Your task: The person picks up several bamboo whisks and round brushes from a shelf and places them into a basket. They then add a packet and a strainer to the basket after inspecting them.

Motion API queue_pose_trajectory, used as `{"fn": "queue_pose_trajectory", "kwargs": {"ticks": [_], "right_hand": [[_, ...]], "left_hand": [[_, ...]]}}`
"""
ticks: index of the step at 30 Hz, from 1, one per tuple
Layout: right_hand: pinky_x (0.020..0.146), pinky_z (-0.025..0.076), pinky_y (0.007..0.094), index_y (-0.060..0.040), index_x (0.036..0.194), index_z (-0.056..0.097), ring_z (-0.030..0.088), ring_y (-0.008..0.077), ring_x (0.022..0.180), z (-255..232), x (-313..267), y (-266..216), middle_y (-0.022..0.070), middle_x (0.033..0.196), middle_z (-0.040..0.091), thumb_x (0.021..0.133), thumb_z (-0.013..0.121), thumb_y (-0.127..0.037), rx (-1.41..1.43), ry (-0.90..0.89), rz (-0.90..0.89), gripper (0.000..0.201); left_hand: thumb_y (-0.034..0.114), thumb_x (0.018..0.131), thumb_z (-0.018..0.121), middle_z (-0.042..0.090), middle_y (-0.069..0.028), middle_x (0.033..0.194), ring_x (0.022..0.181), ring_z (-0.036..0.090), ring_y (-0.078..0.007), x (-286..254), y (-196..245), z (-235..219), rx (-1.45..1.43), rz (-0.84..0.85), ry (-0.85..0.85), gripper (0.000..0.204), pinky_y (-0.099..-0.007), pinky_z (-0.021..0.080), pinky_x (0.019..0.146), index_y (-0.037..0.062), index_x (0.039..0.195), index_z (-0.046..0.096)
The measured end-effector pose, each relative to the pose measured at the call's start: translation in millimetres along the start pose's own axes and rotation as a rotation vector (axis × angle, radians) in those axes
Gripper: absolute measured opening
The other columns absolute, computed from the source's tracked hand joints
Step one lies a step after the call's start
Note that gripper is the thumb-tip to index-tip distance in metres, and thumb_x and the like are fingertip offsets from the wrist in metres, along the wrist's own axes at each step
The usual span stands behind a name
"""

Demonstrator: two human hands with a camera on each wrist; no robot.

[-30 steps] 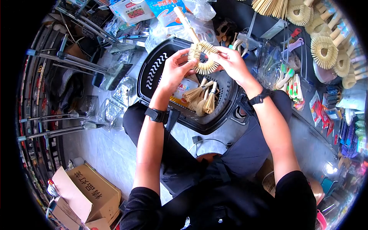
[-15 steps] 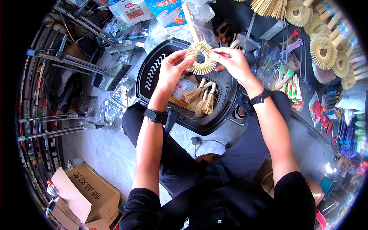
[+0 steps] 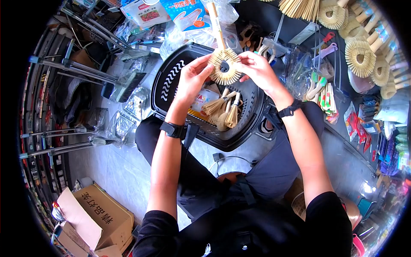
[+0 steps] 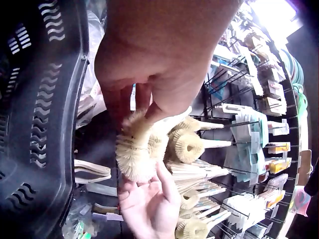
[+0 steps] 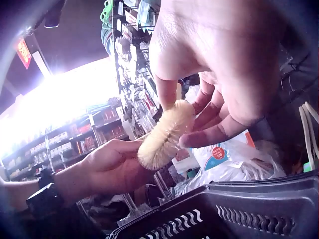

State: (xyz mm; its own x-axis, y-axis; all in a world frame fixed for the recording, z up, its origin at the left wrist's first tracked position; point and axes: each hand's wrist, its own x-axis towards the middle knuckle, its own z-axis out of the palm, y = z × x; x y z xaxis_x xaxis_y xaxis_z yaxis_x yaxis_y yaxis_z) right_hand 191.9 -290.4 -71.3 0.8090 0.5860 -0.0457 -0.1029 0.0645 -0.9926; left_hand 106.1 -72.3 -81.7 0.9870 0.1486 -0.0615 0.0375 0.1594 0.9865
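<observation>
A ring-shaped bristle brush [image 3: 225, 73] with a pale wooden handle [image 3: 215, 25] is held up over the far part of a black basket [image 3: 171, 79], its handle pointing away from the body. The left hand [image 3: 192, 79] pinches the ring's left side between thumb and fingers. On the opposite side the right hand [image 3: 259, 72] pinches the bristles. In the left wrist view the brush [image 4: 137, 149] lies between both hands; in the right wrist view the brush [image 5: 167, 134] is seen edge-on. Small bundled whisks [image 3: 233, 113] and a colourful packet [image 3: 204, 100] lie inside the basket.
More ring brushes [image 3: 360, 58] hang at the upper right, beside long whisks [image 3: 299, 8]. Plastic bags and a blue packet [image 3: 185, 15] lie beyond the basket. Metal poles [image 3: 81, 69] stick out on the left; a cardboard box [image 3: 105, 214] sits at lower left.
The ring brush has turned slightly, its handle swinging right and becoming more upright in the head view. Both hands stay at its sides with small finger shifts.
</observation>
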Motion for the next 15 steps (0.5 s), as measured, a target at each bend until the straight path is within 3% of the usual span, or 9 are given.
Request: {"fn": "queue_pose_trajectory", "kwargs": {"ticks": [9,12,14,15], "right_hand": [[0.065,0.058,0.0259,-0.0004,0.109,0.067,0.068,0.0109,0.089,-6,2,4,0.0051,0.102,0.071,0.096,0.07,-0.013,-0.028,-0.021,-0.042,0.019],[0.067,0.056,0.0247,-0.0011,0.107,0.067,0.067,0.0097,0.087,-1,1,7,0.0038,0.099,0.07,0.094,0.071,-0.012,-0.085,-0.038,-0.071,0.017],[0.077,0.054,0.0271,-0.0019,0.108,0.066,0.064,0.01,0.089,3,3,22,0.0024,0.097,0.068,0.086,0.079,-0.013,-0.283,-0.052,-0.223,0.028],[0.079,0.054,0.0277,-0.0021,0.109,0.066,0.063,0.0104,0.09,9,-2,13,0.0025,0.099,0.067,0.084,0.08,-0.013,-0.246,-0.095,-0.2,0.031]], "left_hand": [[0.008,0.1,0.063,0.066,-0.0058,0.127,0.106,0.064,-0.0093,-6,7,6,-0.002,0.027,0.02,0.048,-0.026,0.053,0.09,0.0054,0.145,0.049],[0.011,0.1,0.062,0.062,-0.0066,0.133,0.112,0.062,-0.0132,1,-3,1,0.122,0.037,-0.059,0.052,-0.0298,0.053,0.094,0.0087,0.149,0.044],[0.018,0.102,0.059,0.058,-0.0074,0.137,0.121,0.059,-0.0191,-5,-5,10,-0.126,-0.109,-0.138,0.054,-0.0367,0.051,0.098,0.0111,0.152,0.039],[0.026,0.103,0.057,0.056,-0.009,0.138,0.127,0.056,-0.0237,-9,-9,12,-0.24,-0.172,-0.173,0.058,-0.0446,0.05,0.101,0.0114,0.154,0.034]]}}
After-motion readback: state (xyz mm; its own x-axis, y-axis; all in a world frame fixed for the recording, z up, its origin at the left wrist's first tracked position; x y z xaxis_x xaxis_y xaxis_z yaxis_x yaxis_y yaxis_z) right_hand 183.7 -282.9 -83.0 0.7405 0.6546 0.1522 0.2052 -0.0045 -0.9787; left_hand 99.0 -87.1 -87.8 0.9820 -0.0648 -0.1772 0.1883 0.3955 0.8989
